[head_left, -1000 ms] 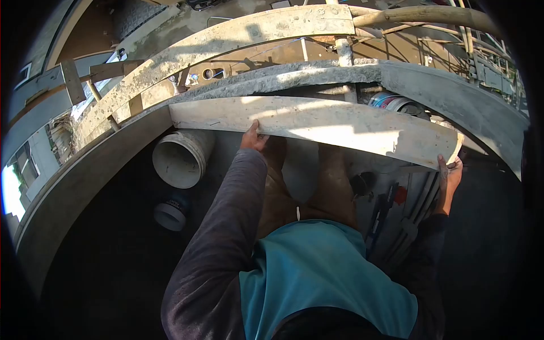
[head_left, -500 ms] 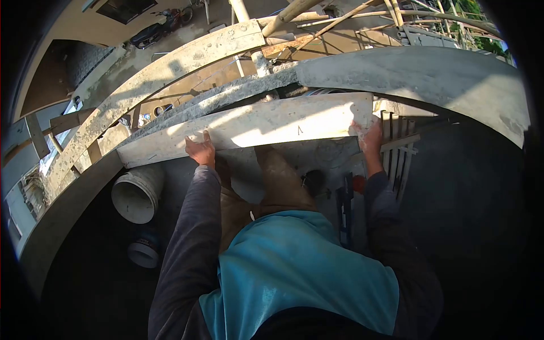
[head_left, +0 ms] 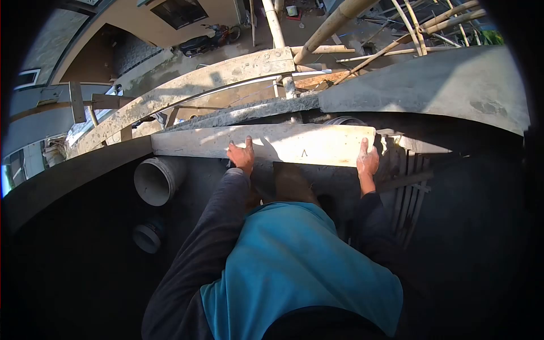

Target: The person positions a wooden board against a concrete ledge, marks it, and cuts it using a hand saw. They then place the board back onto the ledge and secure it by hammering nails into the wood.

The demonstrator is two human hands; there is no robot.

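A long pale wooden board (head_left: 283, 141) spans in front of me, its broad face up and a small dark mark near its middle. My left hand (head_left: 242, 156) grips its near edge left of centre, thumb on the face and the other fingers partly hidden. At the board's right end, my right hand (head_left: 367, 161) holds the corner, thumb on top and fingers underneath. The board's left end meets the curved concrete wall (head_left: 85, 170). Behind the board runs a rough, broken concrete edge (head_left: 255, 110).
A smooth curved concrete wall (head_left: 408, 85) continues to the right. Beyond stand bamboo poles (head_left: 334, 25), a splattered curved plank (head_left: 198, 82) and a parked motorcycle (head_left: 209, 41). Below left lie a large white bucket (head_left: 154, 182) and a smaller one (head_left: 147, 238). Wooden slats (head_left: 411, 192) lean at the right.
The board has turned to lie more level, its right end lower in view. My left hand has shifted right along it. The whole view has also swung with my head.
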